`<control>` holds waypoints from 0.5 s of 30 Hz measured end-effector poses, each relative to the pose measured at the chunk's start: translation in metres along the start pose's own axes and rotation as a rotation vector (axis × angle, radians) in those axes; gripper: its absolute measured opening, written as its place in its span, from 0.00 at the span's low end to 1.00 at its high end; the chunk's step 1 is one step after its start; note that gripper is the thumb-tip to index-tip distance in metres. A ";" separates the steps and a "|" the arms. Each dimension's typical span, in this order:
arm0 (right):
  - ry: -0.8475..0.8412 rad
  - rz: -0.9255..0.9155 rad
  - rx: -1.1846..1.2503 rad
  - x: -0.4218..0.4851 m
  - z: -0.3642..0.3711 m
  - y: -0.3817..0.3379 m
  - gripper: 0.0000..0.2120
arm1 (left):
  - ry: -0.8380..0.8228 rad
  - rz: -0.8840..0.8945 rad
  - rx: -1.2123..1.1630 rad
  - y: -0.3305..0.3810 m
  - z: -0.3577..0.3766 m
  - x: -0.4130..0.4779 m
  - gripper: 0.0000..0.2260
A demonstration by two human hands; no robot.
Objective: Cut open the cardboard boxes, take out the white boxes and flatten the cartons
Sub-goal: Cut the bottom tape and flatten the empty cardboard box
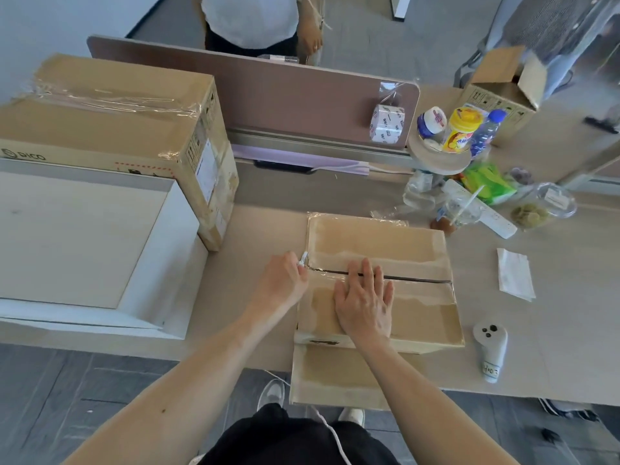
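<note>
Hands: left hand [285,280] clamped on small white tool [303,258] at box [412,307] seam's left end | right hand [365,303] flat on box lid | box at worktop [268,233] near edge, flap overhanging | bare worktop behind box

One wide-angle camera, worn on the head, looks forward and steeply down from close above the tabletop [553,313]. The cardboard box [379,236] sits near mid-frame. Both forearms [201,380] enter from the lower edge, over the floor [67,397] and the wearer's shoes [271,394]. The divider [285,95] spans the top. Straight edges bow toward the borders.
</note>
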State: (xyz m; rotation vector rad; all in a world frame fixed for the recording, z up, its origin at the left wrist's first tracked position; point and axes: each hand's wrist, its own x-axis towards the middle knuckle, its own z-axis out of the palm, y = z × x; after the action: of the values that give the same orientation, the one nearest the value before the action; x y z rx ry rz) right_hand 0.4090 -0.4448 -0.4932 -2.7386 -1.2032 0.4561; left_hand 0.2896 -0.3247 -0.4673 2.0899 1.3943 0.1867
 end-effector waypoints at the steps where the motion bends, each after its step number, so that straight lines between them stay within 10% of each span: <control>1: 0.005 -0.007 0.002 0.000 0.000 0.001 0.28 | -0.003 -0.008 0.003 0.001 0.000 -0.001 0.09; 15: 0.006 -0.044 0.004 0.001 0.001 0.004 0.27 | -0.035 -0.081 0.029 0.016 -0.009 -0.007 0.13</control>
State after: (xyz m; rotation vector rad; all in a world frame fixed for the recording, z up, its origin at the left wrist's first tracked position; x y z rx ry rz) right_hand 0.4124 -0.4466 -0.4949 -2.7022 -1.2571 0.4452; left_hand 0.2954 -0.3308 -0.4498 2.0455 1.4656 0.0970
